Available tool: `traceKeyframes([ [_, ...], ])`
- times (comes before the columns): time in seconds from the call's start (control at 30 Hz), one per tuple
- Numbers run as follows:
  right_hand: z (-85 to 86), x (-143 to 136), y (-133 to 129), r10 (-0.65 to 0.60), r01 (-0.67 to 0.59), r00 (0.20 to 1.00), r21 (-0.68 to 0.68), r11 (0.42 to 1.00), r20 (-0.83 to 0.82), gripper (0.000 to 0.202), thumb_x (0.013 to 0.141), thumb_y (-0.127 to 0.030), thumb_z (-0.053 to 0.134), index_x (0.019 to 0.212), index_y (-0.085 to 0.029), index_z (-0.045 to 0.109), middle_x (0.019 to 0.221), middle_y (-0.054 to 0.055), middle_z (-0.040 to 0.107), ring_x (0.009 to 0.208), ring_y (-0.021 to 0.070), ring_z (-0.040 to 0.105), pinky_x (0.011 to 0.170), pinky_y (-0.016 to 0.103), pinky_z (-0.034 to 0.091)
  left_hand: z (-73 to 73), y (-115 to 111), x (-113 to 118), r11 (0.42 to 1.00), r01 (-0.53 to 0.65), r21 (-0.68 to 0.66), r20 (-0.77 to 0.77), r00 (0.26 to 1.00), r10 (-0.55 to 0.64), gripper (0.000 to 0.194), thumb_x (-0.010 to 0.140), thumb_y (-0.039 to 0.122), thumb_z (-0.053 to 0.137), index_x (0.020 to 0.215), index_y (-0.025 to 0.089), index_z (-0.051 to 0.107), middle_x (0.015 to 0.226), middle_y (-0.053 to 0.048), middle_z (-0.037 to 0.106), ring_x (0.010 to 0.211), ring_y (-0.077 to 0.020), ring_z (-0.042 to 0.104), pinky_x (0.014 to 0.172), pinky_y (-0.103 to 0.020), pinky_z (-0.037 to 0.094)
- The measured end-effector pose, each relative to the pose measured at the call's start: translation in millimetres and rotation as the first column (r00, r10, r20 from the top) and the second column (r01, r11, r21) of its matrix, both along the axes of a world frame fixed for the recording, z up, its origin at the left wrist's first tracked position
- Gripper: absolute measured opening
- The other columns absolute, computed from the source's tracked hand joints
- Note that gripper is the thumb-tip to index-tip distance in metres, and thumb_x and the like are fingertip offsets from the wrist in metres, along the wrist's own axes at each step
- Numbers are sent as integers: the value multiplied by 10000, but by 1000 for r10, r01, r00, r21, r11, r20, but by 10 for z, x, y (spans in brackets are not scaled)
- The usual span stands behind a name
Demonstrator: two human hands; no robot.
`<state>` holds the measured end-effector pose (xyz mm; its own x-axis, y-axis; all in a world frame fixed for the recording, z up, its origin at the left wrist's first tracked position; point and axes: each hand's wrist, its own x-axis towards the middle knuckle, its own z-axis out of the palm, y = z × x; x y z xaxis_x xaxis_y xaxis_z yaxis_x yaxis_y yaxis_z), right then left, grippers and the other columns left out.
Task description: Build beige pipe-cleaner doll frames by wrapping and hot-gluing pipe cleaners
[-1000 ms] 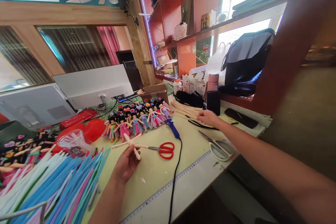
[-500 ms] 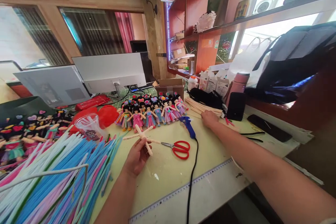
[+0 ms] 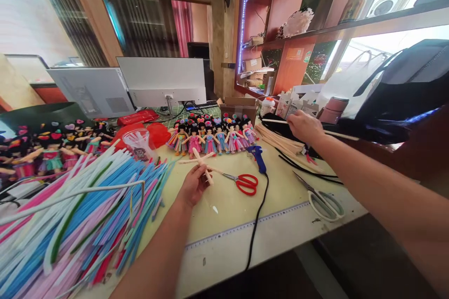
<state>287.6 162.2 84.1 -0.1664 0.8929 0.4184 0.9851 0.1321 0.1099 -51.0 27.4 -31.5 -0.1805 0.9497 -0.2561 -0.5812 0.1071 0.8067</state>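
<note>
My left hand [image 3: 195, 184] pinches a small beige doll body [image 3: 199, 159] made of twisted pipe cleaners, its limbs sticking out crosswise. Raised over the right side of the table, my right hand [image 3: 306, 127] grips a long beige pipe cleaner [image 3: 275, 121] whose two ends reach out on either side. Below that hand lies a bundle of beige pipe cleaners [image 3: 277, 141]. Red-handled scissors [image 3: 247, 184] rest right of the doll body, their tips close to it. Behind them is a blue glue gun [image 3: 258, 160] with a black cord.
Several dolls in colourful dresses [image 3: 209, 139] stand at the back; more dolls [image 3: 52, 149] sit at left. Coloured pipe cleaners [image 3: 91, 205] spread over the near left. Pale-handled scissors [image 3: 327, 205] lie near the right edge. A ruler strip [image 3: 238, 228] runs along the front.
My right hand has risen from the beige bundle, lifting a single pipe cleaner out. The view has shifted, showing the pale-handled scissors. My left hand keeps hold of the doll body.
</note>
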Motion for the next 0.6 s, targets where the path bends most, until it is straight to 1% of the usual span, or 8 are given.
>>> traceKeyframes([
  [0.1,166,-85,-172,70,-79,949,-17,997,-307,158,895,-246,550,904,-170,689,891,93,673,787,203,611,663,301,425,17,-21,-27,1000,-19,18,9,1000,18,74,839,160,648,775,146,613,651,8,653,484,-79,579,470,-196,469],
  [0.17,164,-238,-341,117,-222,818,-121,968,-564,111,856,-263,602,845,-179,673,720,40,642,622,141,556,577,265,399,24,-25,-59,998,-31,46,17,999,31,84,812,183,689,777,153,618,659,11,653,490,-78,579,475,-201,471],
  [0.2,118,-347,-439,123,-318,734,-178,931,-668,108,841,-282,618,834,-185,664,670,20,622,560,118,520,535,250,381,25,-24,-76,997,-41,60,20,999,40,95,799,197,707,784,157,622,662,13,652,492,-78,579,476,-202,470],
  [0.27,-64,-624,-645,86,-480,600,-272,834,-795,101,797,-290,653,790,-191,635,587,-14,578,471,88,449,461,227,338,24,-21,-109,995,-62,84,23,998,60,123,785,223,731,789,162,624,661,17,648,491,-74,574,473,-196,461],
  [0.33,-333,-955,-833,-6,-574,528,-362,735,-849,104,765,-267,665,758,-193,593,534,-45,538,418,72,404,409,210,306,20,-18,-132,992,-79,103,22,997,77,145,779,243,745,787,160,625,659,19,643,486,-63,563,466,-181,442],
  [0.37,-480,-1129,-912,-67,-586,495,-389,711,-866,119,759,-250,663,739,-195,560,514,-59,517,397,65,386,388,202,293,18,-18,-140,990,-82,111,21,997,81,157,775,250,753,787,157,627,660,19,642,485,-60,560,463,-176,434],
  [0.5,-961,-1743,-1105,-163,-629,474,-462,626,-866,107,814,-199,581,758,-203,490,508,-75,494,387,66,421,373,180,327,11,-15,-160,988,-76,137,3,997,77,197,754,270,779,775,144,629,655,16,636,482,-58,560,446,-166,404],
  [0.6,-1122,-1950,-1148,-171,-650,484,-483,587,-858,45,840,-202,559,855,-195,517,637,-42,580,454,71,519,417,179,395,2,-1,-188,987,-71,146,-7,997,73,212,741,272,791,756,138,626,651,16,632,478,-51,555,437,-158,389],
])
